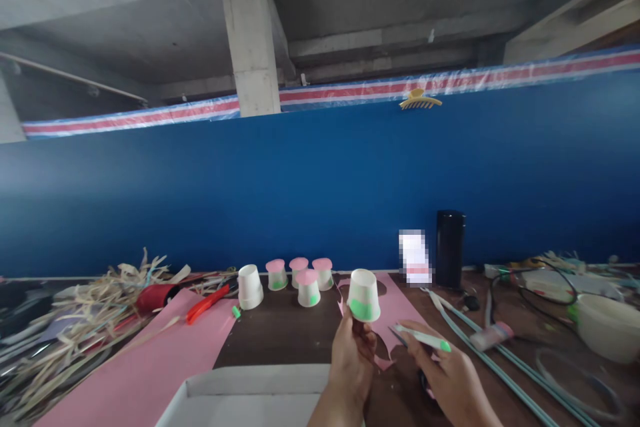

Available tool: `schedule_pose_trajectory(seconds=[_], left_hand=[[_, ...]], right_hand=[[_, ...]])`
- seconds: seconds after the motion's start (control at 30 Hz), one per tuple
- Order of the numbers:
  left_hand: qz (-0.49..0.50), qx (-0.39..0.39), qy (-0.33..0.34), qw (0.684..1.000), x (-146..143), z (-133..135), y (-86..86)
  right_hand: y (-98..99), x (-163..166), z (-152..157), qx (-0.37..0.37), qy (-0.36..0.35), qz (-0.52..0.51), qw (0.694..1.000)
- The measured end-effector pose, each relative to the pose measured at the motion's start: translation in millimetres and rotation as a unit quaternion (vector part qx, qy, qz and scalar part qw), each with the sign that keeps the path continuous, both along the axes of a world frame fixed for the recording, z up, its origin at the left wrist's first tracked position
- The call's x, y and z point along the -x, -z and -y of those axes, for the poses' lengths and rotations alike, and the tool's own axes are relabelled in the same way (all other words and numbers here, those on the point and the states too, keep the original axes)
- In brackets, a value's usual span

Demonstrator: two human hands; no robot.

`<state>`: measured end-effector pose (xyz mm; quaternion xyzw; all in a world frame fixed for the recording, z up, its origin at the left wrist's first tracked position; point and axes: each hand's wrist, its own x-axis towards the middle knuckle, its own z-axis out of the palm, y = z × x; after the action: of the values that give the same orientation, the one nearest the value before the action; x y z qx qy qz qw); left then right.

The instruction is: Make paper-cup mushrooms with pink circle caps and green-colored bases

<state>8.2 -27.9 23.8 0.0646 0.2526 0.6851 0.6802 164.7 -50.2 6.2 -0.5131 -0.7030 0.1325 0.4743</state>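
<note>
My left hand (353,353) grips a white paper cup (363,285) by its lower end and holds it up. Bright green patches mark the cup's lower side. To the right, my right hand (443,367) is closed on a white marker (423,336) with a green end. A dark, pointed tool, partly hidden, shows beneath that hand; I cannot tell whether it is held. Several small cups with pink paper tops (309,288) stand at the back, some with green patches. Left of them are white stacked cups (251,287) and a small green cap (236,312).
Pink paper (150,360) lies at left beside a red-handled tool (207,303) and tangled strips (115,300). A cut pink sheet (395,300) lies behind my hands. A white box (250,383) is in front. A black cylinder (450,248), teal cords (495,353) and a white bowl (607,327) are at right.
</note>
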Motion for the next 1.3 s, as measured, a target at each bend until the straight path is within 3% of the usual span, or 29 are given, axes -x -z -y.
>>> schedule_pose_trajectory(seconds=[0.6,1.0,1.13,1.3], left_hand=[[-0.012,-0.007,-0.002,1.0,-0.6,-0.9,4.0],[-0.021,0.003,-0.015,1.0,-0.8,2.5,0.8],[-0.018,-0.002,-0.018,1.0,-1.1,1.1,2.9],[-0.035,0.004,-0.015,0.999,-0.6,1.5,0.7]], right_hand=[[0.4,0.2,-2.6,-0.011,0.004,0.013,1.0],[-2.6,1.8,1.1,0.023,-0.004,-0.01,1.0],[-5.4,3.7,2.5,0.024,0.005,-0.024,0.999],[-3.6,2.8,-0.1,0.082,0.058,-0.086,0.991]])
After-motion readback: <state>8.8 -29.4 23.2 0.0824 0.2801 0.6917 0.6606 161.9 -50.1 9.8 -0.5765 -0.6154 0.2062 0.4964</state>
